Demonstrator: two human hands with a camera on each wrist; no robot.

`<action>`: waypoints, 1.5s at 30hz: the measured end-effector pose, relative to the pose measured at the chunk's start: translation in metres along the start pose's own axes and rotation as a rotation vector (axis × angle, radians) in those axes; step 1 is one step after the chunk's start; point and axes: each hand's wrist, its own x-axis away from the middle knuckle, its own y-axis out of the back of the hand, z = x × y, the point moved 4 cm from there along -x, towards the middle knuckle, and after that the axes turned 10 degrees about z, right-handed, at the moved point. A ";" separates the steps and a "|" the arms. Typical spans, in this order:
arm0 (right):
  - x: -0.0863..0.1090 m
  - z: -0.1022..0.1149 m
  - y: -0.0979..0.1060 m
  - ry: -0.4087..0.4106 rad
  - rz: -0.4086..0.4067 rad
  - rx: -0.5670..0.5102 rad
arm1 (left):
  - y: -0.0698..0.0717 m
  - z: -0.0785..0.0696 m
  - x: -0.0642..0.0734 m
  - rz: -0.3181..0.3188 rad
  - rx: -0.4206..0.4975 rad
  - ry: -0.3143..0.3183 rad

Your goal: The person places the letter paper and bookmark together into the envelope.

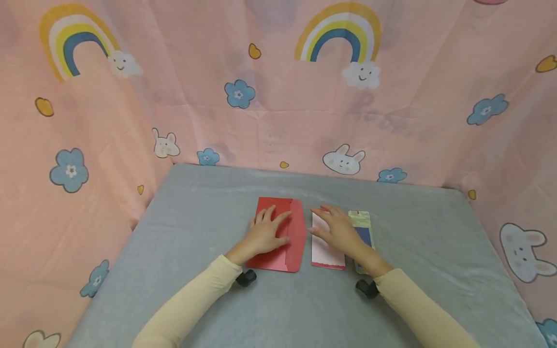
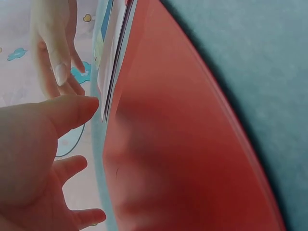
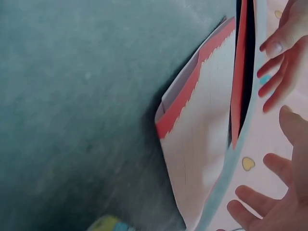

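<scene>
A red envelope [image 1: 296, 237] lies on the grey cloth, its flap opened out toward the right; it fills much of the left wrist view [image 2: 183, 130]. My left hand [image 1: 266, 236] is over it, fingers spread and relaxed; whether they touch the paper I cannot tell. Just right of it lies a white folded paper packet [image 1: 325, 253] with a red jagged-edged band; the right wrist view shows a gap along its banded end [image 3: 199, 110]. Over this packet is my right hand [image 1: 338, 231], fingers loosely extended and holding nothing. Its fingertips point toward the envelope.
Partly under the right forearm lies a flat blue and yellow-green item [image 1: 364, 236]. Grey cloth [image 1: 196, 217] covers the table. A pink curtain [image 1: 278, 130] with rainbows and rabbits hangs behind and at both sides. Black devices [image 1: 246, 278] sit at both wrists.
</scene>
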 end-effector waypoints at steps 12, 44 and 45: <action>-0.019 0.013 -0.012 0.038 -0.009 0.012 | -0.007 0.000 -0.009 0.023 -0.027 0.033; -0.033 0.023 -0.030 -0.010 0.065 0.055 | -0.007 -0.008 -0.009 0.012 -0.025 0.088; -0.033 0.023 -0.030 -0.014 0.066 0.053 | -0.007 -0.008 -0.010 0.009 -0.028 0.086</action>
